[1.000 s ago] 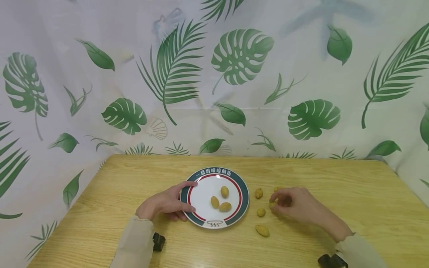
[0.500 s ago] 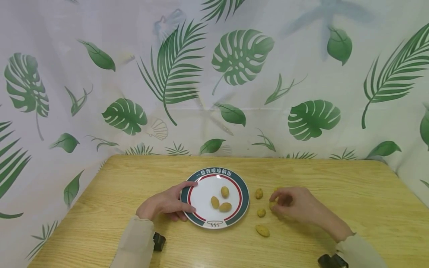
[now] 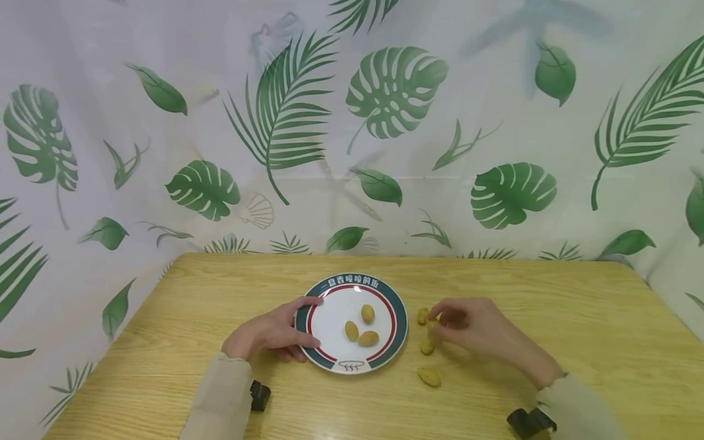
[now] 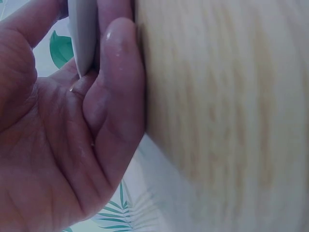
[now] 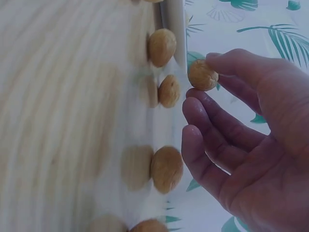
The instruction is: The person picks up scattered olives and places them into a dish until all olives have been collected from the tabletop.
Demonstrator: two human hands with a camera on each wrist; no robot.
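A white plate [image 3: 330, 318] with a dark green rim and red ring carries 3 smooth yellow-brown oval pieces [image 3: 369, 338]. My left hand [image 3: 269, 333] grips its left rim; in the left wrist view, fingers [image 4: 118, 72] lie below the plate's edge [image 4: 83, 38]. My right hand [image 3: 475, 324] pinches a small yellow-brown rounded piece [image 5: 203, 75] between thumb and fingertip, raised off the table. Similar pieces lie between plate and hand: one farther back [image 3: 423, 316], one below the held piece [image 3: 427, 347], and a longer one [image 3: 429, 376] nearer me.
The wooden table [image 3: 577, 318] ends at a leaf-printed curtain [image 3: 418, 201] along the back and sides. A black device is strapped at each wrist, the left one [image 3: 260, 396] and the right one [image 3: 529, 421]. A larger piece [image 5: 167, 169] lies low in the right wrist view.
My right hand has lifted the pinched piece and carried it left toward the plate. My left hand and the pieces on the plate stay where they were.
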